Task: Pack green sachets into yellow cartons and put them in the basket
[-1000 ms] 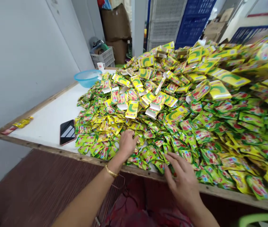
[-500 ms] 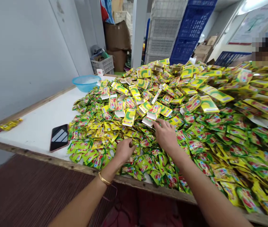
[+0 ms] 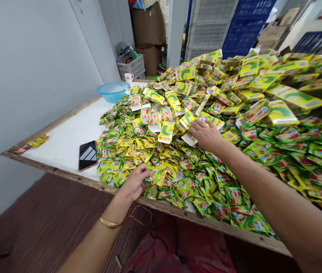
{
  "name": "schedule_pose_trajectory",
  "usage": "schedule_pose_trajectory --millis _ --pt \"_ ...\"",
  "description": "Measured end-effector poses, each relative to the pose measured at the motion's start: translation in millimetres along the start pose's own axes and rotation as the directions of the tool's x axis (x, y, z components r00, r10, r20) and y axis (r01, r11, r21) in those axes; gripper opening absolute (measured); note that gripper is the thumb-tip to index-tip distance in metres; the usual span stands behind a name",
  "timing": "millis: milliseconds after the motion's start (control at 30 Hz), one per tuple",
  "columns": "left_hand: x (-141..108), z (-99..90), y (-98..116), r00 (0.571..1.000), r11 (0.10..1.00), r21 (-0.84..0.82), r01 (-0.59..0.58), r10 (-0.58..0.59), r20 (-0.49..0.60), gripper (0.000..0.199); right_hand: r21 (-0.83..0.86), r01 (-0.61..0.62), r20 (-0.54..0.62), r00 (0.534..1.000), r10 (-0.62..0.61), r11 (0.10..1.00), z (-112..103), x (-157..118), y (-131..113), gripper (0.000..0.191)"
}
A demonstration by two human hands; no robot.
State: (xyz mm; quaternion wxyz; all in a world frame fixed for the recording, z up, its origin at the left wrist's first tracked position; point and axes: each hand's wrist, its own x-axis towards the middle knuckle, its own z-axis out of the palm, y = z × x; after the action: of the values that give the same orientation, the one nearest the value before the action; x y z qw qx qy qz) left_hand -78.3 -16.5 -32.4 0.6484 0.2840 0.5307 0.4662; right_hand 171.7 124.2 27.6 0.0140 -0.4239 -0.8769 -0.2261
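My right hand [image 3: 208,136] reaches over the yellow cartons, its fingers stretched out across a carton with a white open flap [image 3: 189,139]. A yellow-green carton [image 3: 188,119] lies just beyond its fingertips. My left hand [image 3: 135,182], with a gold bangle [image 3: 110,223] on the wrist, is close to the table's front edge. Its fingers are curled and the thumb meets the index finger. Small green packets [image 3: 157,175] lie right at those fingertips; I cannot tell whether one is pinched. Yellow packets [image 3: 138,146] are heaped beyond this hand.
A phone [image 3: 87,155] lies on the white tabletop [image 3: 67,131] at left, near a yellow strip [image 3: 37,141]. Behind are a blue basin [image 3: 112,91] and a white mug [image 3: 128,77]. A wooden rim [image 3: 72,177] edges the table. Stacked crates [image 3: 210,38] stand at the back.
My right hand has moved forward onto the flapped carton. My left hand has drawn back to the left, toward the table edge. The view has shifted; the co-worker at right is mostly out of it.
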Motion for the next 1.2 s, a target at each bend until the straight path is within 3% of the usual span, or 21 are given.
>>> schedule_pose_trajectory --millis 167,333,433,567,700,833,967,1033,1100,1200 --pt "-2 -7.9 7 0.996 0.992 -0.090 -0.089 0.086 -0.037 0.033 0.260 0.007 -0.227 0.973 0.054 0.966 -27 -34 -47 0.042" --pt "-14 -9.1 28 0.970 0.972 -0.062 -0.228 0.221 -0.102 0.038 0.385 -0.130 -0.143 0.970 0.199 0.914 -22 -74 -118 0.052" --pt "-18 -1.8 32 0.911 0.916 0.114 -0.384 0.396 -0.113 0.031 0.355 -0.215 -0.100 0.959 0.265 0.910 -14 -83 -142 0.061" --pt "-13 13.3 23 0.782 0.677 0.511 -0.529 0.623 -0.016 0.019 0.342 -0.219 -0.125 0.953 0.276 0.914 -10 -84 -155 0.073" --pt "-7 26.1 12 0.724 0.509 0.675 -0.534 0.688 0.053 0.027 0.339 -0.209 -0.159 0.948 0.274 0.917 -1 -89 -162 0.063" --pt "-8 32.3 8 0.723 0.438 0.708 -0.554 0.675 0.148 0.020 0.371 -0.249 -0.158 0.933 0.325 0.895 10 -94 -167 0.057" --pt "-7 28.3 14 0.805 0.545 0.673 -0.501 0.578 0.131 0.013 0.403 -0.281 -0.177 0.910 0.376 0.871 11 -96 -168 0.054" --pt "-4 23.4 19 0.825 0.567 0.654 -0.502 0.541 0.164 0.014 0.402 -0.263 -0.185 0.915 0.359 0.877 10 -96 -168 0.054" --pt "-1 19.1 23 0.813 0.522 0.667 -0.531 0.537 0.227 0.016 0.406 -0.235 -0.191 0.923 0.334 0.883 9 -96 -168 0.055" --pt "2 16.9 26 0.761 0.400 0.695 -0.597 0.556 0.334 0.021 0.417 -0.202 -0.195 0.932 0.304 0.886 9 -95 -169 0.056"
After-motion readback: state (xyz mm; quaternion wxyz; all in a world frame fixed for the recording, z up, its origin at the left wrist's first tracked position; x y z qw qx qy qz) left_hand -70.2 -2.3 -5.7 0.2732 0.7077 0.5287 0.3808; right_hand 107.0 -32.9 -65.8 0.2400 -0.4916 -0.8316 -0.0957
